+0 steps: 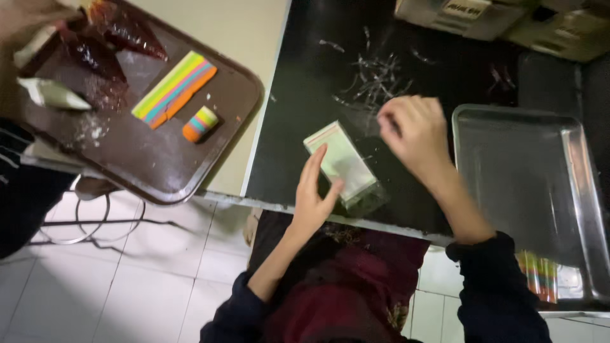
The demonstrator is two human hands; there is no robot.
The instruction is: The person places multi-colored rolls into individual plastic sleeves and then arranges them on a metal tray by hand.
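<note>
The left hand [314, 197] lies with fingers straight and loosely spread, palm side resting against the near left edge of a small clear plastic packet [342, 164]; it presses rather than grips. The right hand [413, 132] hovers just off the packet's far right corner, fingers curled with the tips pinched together; whether anything thin sits between them cannot be told.

The packet lies flat on the black table [305, 82], close to the table's near edge. Its long axis runs from about 11 o'clock to 5 o'clock, the end with a thin red strip pointing toward 11 o'clock. It looks pale greenish-white, glossy, rectangular, with a clear margin at the near end.

Bare table surface opens at 12 o'clock of the hands, where thin shreds of clear plastic [375, 79] are scattered. At 3 o'clock, just beside the right forearm, stands a steel tray [540, 190], with striped rainbow pieces [540, 276] at its near edge. At 9 o'clock, well apart across a pale gap, a brown tray [159, 165] holds a long rainbow-striped slab [175, 89] and a short striped piece [200, 123].
</note>
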